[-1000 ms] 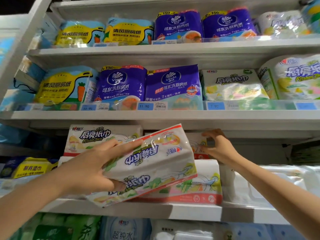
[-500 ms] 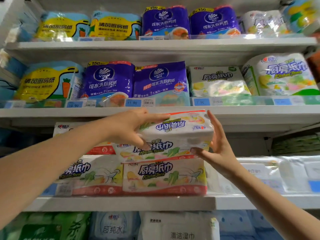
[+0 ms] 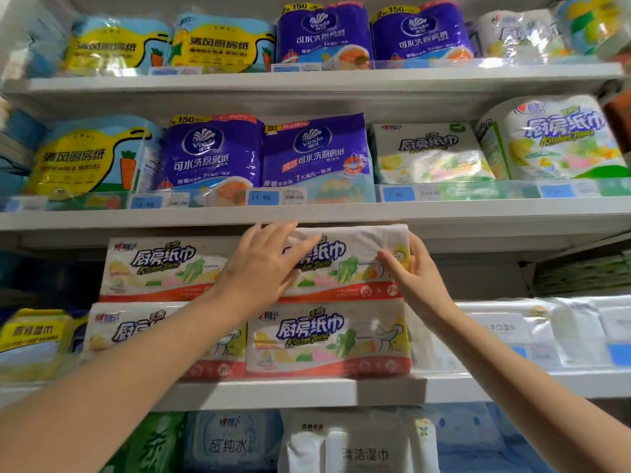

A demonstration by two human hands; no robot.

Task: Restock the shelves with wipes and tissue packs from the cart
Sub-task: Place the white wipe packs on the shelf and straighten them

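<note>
The left hand (image 3: 263,271) lies flat on the front face of a kitchen-towel pack (image 3: 348,254), fingers straight and spread, pressing near the pack's left end. The right hand (image 3: 415,274) grips the pack's right end, thumb on the front face and fingers wrapped round the right edge.

The pack sits level on top of a lower pack (image 3: 324,339), and their front faces and right edges line up closely. Its top edge sits just under the upper shelf (image 3: 444,216), with hardly any gap showing there. Its left end is hidden by the left hand, so I cannot tell whether it touches the neighbour pack (image 3: 160,268), which sits at the same height.

The lower pack stands at the front edge of the shelf (image 3: 307,392), its base just behind the lip.

Right of the stack, low white wipes (image 3: 505,332) lie on the same shelf, just beside the lower pack. Above them there is open room up to the upper shelf, and the right forearm crosses in front of it.

Both forearms reach up from the lower corners of the view.
</note>
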